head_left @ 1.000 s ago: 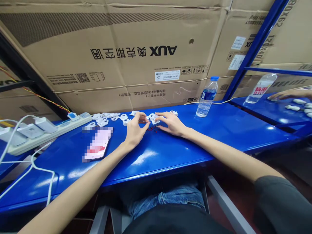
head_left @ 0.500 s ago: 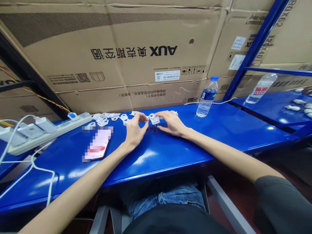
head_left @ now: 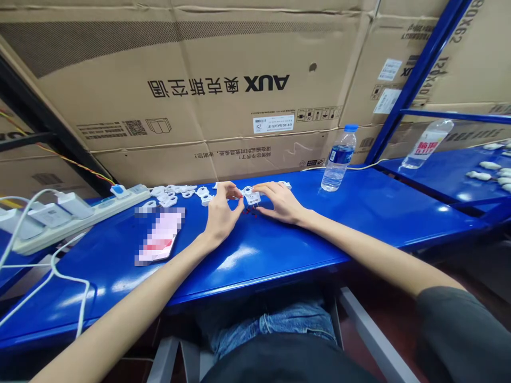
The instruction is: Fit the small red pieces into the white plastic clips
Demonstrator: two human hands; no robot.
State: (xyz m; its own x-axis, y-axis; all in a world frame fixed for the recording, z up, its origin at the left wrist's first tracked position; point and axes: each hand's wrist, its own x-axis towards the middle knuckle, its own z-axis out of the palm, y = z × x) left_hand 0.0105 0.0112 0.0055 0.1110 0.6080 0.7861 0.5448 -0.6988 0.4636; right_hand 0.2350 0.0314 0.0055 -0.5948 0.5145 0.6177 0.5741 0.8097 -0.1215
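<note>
A small white plug-like piece point(head_left: 253, 198) with two metal prongs is between my hands near the back of the blue table. My right hand point(head_left: 279, 201) has its fingertips at the right side of this piece. My left hand point(head_left: 223, 210) is closed in a pinch just left of it, with a tiny red bit at its fingertips. Several small red pieces point(head_left: 249, 211) lie on the table below the white piece. More white pieces point(head_left: 167, 198) are spread to the left of my left hand.
A phone point(head_left: 163, 236) lies on the blue table point(head_left: 279, 255) at the left, near a power strip point(head_left: 91, 218) with chargers and cables. A water bottle point(head_left: 339, 159) stands right of my hands. Another bottle point(head_left: 427, 144) leans at the far right. Large cardboard boxes point(head_left: 223, 48) stand behind.
A small red bit now shows at my left fingertips. Both hands have otherwise barely moved around the white piece.
</note>
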